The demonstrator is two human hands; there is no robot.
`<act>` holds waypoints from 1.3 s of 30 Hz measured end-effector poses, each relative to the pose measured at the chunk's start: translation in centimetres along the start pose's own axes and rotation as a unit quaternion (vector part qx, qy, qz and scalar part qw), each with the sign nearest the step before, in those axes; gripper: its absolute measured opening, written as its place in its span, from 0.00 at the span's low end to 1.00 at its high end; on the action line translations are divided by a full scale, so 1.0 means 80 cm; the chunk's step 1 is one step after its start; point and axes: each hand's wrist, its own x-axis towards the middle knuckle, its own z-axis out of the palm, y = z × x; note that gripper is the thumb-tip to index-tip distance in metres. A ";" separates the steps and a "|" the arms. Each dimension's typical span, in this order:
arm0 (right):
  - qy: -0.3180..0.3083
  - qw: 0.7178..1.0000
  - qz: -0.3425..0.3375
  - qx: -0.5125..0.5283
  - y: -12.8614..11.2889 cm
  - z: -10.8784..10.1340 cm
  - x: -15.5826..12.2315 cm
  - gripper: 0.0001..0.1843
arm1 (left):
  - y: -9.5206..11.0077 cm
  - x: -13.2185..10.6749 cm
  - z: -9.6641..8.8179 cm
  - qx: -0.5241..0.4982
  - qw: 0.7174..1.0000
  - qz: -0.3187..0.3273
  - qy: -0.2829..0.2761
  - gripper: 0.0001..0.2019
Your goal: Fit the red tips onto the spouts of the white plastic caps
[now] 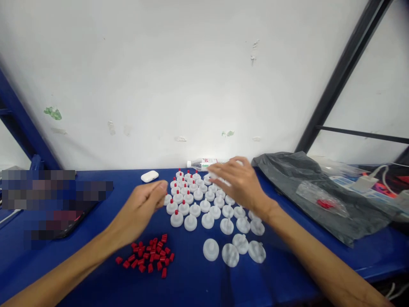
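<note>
My left hand (142, 209) is closed in a loose fist, thumb over the fingers, left of a group of white nozzle caps (191, 222). What it holds, if anything, is hidden. Several of those caps, mostly on the left of the group, carry small red tips (176, 212); the others have bare white spouts. Over the group's back right hovers my right hand (239, 181), fingers stretched out and slightly blurred, covering some caps. Below my left hand lies a loose pile of red tips (150, 255). A few white caps (211, 249) sit apart in front.
A clear bottle (202, 164) lies against the wall, and a white oval case (149, 176) sits left of it. On the right are a grey plastic bag (287, 179) and a clear bag with red pieces (322, 200). A dark device (79, 217) lies left.
</note>
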 end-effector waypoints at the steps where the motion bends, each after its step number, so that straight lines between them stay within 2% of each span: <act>1: 0.017 0.999 0.040 -0.005 0.011 -0.003 -0.001 0.11 | -0.007 0.003 -0.007 0.024 1.000 -0.005 0.004 0.21; 4: 0.040 0.990 0.136 0.010 0.031 -0.006 -0.004 0.11 | -0.025 0.012 -0.023 0.128 0.991 -0.002 -0.028 0.19; 6: 0.023 0.986 0.160 0.038 0.031 -0.001 -0.004 0.08 | -0.034 0.015 -0.027 0.194 0.977 0.009 -0.083 0.16; 10: -0.061 0.984 0.138 0.097 0.022 0.011 -0.006 0.06 | -0.042 0.012 -0.023 0.269 0.945 0.027 -0.184 0.15; 14: -0.131 0.977 0.111 0.124 0.023 0.016 -0.009 0.07 | -0.042 0.009 -0.017 0.286 0.933 0.032 -0.216 0.14; 22: -0.220 0.962 0.096 0.131 0.021 0.012 -0.012 0.09 | -0.020 0.006 -0.017 0.226 0.952 0.039 -0.204 0.16; 27: -0.247 0.957 0.077 0.131 0.016 0.014 -0.012 0.10 | -0.002 0.003 -0.004 0.198 0.955 0.055 -0.215 0.15; 34: -0.269 0.952 0.065 0.126 0.013 0.011 -0.011 0.12 | -0.008 -0.002 0.013 0.196 0.954 0.084 -0.210 0.13; 39: -0.275 0.952 0.063 0.122 0.012 0.013 -0.011 0.12 | -0.008 0.000 0.007 0.185 0.966 0.086 -0.160 0.12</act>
